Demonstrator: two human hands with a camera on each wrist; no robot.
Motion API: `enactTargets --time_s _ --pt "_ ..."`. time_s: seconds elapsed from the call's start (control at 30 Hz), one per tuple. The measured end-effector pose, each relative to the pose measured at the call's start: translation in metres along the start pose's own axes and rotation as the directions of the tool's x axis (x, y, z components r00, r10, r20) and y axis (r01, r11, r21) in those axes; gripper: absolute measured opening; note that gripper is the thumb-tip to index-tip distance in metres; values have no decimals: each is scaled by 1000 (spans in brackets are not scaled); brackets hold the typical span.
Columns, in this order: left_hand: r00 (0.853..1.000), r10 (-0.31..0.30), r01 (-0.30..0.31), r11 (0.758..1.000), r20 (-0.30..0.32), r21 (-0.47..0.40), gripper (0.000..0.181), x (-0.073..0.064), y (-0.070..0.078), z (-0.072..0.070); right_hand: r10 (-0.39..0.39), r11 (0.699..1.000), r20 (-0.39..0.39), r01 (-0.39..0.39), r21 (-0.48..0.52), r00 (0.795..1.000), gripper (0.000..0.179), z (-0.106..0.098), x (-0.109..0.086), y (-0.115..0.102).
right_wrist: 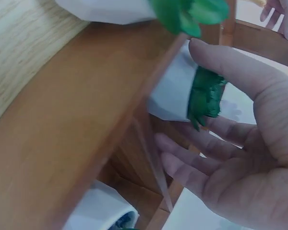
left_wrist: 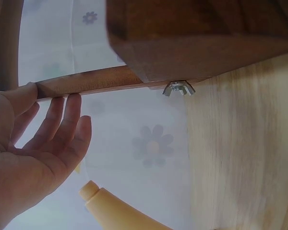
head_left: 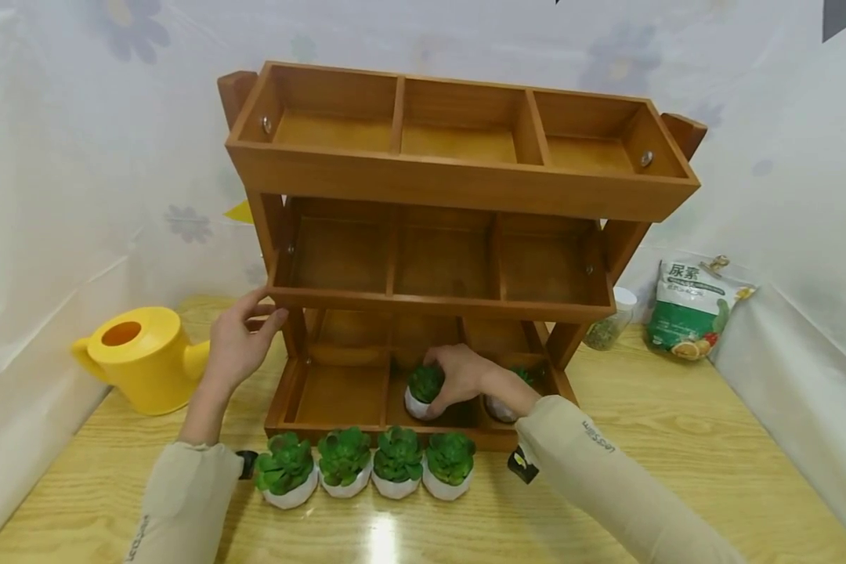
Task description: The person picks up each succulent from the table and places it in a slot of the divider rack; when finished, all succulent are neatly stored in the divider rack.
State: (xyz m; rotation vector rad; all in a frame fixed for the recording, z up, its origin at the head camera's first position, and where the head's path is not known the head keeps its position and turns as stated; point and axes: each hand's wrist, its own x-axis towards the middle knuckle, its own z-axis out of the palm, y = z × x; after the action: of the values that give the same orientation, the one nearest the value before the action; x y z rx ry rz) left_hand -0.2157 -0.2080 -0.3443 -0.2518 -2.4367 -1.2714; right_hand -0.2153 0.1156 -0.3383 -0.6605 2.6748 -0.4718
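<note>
A three-tier wooden plant shelf [head_left: 458,186] stands in front of me, each tier divided into compartments. My left hand [head_left: 240,341] pinches a wooden bar [left_wrist: 93,81] at the shelf's left side, thumb on one face and fingertips on the other. In the bottom tier's middle compartment, my right hand [head_left: 461,372] holds a small potted succulent [head_left: 417,406] with a white pot, thumb near the rim and fingers around the far side. Another potted succulent [head_left: 499,410] sits in the bottom right compartment, partly hidden by the right forearm.
Several potted succulents [head_left: 398,462] line up on the table before the shelf. A yellow watering can [head_left: 148,364] stands at left. To the right are a lidded jar [head_left: 609,325] and a clipped green-white bag [head_left: 691,313]. A wing nut [left_wrist: 179,87] juts from the shelf's side.
</note>
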Motion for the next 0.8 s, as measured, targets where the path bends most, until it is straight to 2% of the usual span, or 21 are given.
enactTargets --time_s 0.13,0.27,0.5,0.7,0.8 --pt "1000 1 -1 1000 -1 2 46 -1 0 0 -64 997 -43 66 33 997 66 -3 -9 3" --pt "1000 -3 3 1000 2 -1 46 -1 1 -1 -116 988 -149 130 88 982 62 -3 -24 8" --pt "1000 -1 1 1000 5 -1 47 0 0 -1 -151 952 -342 229 202 928 45 -4 -46 10" --pt "1000 -2 2 1000 16 -5 48 0 0 -1 -155 931 -411 272 243 899 39 -2 -65 7" --pt "1000 0 0 1000 13 -5 48 0 0 -1 -146 905 -426 294 307 893 36 6 -76 8"
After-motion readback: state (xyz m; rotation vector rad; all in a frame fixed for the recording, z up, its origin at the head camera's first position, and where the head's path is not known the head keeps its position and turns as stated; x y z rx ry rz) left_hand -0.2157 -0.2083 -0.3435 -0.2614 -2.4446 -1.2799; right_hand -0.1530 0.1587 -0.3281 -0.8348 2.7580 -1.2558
